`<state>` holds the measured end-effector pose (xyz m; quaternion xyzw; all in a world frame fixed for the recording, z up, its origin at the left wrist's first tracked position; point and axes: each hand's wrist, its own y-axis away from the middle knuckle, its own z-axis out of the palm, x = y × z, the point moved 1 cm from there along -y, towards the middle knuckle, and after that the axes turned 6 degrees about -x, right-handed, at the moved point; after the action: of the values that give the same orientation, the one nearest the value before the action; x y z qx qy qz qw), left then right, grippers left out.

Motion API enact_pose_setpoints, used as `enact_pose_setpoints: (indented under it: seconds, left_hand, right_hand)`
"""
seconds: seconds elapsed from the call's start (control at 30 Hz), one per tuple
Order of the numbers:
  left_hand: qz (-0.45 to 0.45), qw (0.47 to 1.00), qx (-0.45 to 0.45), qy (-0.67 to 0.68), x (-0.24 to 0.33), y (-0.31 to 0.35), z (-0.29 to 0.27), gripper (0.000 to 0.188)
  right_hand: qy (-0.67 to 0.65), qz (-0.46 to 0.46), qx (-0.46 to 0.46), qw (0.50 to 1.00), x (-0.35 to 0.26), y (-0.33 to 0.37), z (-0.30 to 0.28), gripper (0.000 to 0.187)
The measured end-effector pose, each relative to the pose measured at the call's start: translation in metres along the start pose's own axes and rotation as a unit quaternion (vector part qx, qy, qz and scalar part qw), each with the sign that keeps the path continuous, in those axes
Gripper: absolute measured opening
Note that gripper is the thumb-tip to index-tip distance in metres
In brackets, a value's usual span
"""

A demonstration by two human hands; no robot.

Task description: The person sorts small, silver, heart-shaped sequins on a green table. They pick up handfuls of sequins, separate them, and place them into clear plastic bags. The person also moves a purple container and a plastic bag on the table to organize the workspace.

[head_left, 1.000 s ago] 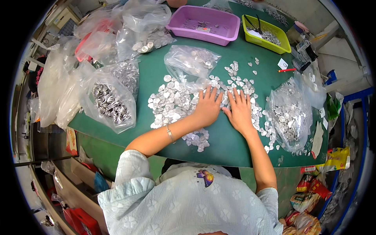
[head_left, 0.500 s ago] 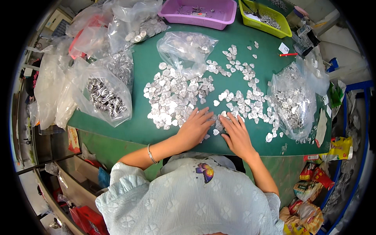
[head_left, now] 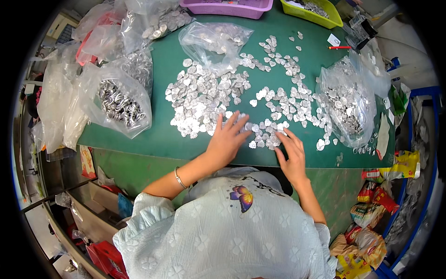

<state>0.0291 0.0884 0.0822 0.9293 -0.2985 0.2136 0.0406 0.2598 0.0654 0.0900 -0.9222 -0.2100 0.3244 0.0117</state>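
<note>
Many small silvery metal pieces, flat with scalloped edges, lie on the green table. My left hand (head_left: 226, 142) is at the lower right edge of the large pile (head_left: 204, 97), its fingers spread and slightly blurred. Between my two hands sits a small cluster of the pieces (head_left: 265, 136). My right hand (head_left: 292, 156) rests at that cluster's right side, fingers stretched out and apart, the fingertips touching its edge. I see nothing gripped in either hand. Beyond the cluster a looser spread of pieces (head_left: 282, 104) runs toward the right.
A clear bag of metal pieces (head_left: 346, 107) stands at the right, another bag (head_left: 216, 39) behind the pile. At the left are bags with silvery rings (head_left: 121, 102). A purple basket (head_left: 227, 8) and a yellow-green basket (head_left: 316, 16) stand at the far edge. A red pencil (head_left: 339, 47) lies far right.
My left hand has moved left and away from my right hand, its fingers lifting and spreading. My right hand has shifted slightly right, uncovering the small cluster between them. The whole view has tilted a little.
</note>
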Motion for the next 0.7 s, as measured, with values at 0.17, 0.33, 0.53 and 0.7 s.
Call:
enact_pose_setpoints:
  seconds: [0.17,0.33,0.53,0.7]
  left_hand:
    - [-0.040,0.991,0.129,0.015,0.015,-0.008,-0.010,0.028]
    - [-0.063,0.776,-0.253,0.574,0.045,0.019,-0.001,0.019]
    - [-0.136,0.475,-0.308,0.813,0.024,0.057,0.055,0.038]
    - [-0.204,0.231,-0.274,0.911,0.017,0.053,0.104,0.057]
  right_hand:
    - [-0.066,0.026,0.029,0.997,-0.011,-0.014,-0.009,0.048]
    - [0.051,-0.047,-0.083,0.994,-0.003,-0.020,0.006,0.051]
    - [0.048,-0.020,-0.090,0.995,-0.015,0.000,0.010,0.056]
    - [0.069,-0.016,-0.098,0.993,-0.026,0.014,0.018,0.055]
